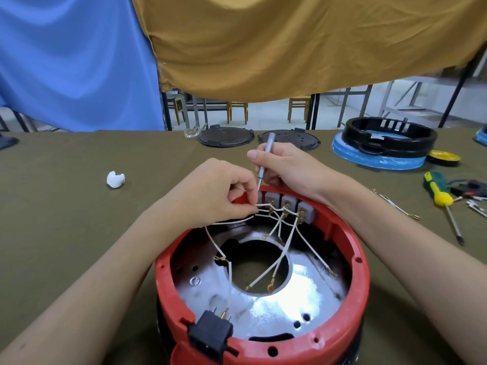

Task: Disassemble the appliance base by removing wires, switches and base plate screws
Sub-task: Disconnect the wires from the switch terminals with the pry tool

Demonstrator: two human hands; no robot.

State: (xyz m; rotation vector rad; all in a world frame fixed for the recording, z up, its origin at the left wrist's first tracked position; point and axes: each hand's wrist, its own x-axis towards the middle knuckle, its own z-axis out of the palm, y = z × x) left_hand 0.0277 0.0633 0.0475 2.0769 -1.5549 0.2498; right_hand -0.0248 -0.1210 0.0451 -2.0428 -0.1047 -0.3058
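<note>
A white wire (259, 205) is pinched taut in the left hand (221, 191) so the slim driver (264, 160), gripped in the right hand (287, 167), can free its switch (271, 202) terminal.

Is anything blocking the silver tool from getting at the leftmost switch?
Nothing solid. The right hand has the silver tool tip down at the leftmost grey switch. The left hand pinches a white wire right beside the tip, so only wires crowd that spot.

Blue cloth (73, 61) and ochre cloth (290, 43) hang above wooden chairs (238, 110) on a pale floor (271, 118).
</note>
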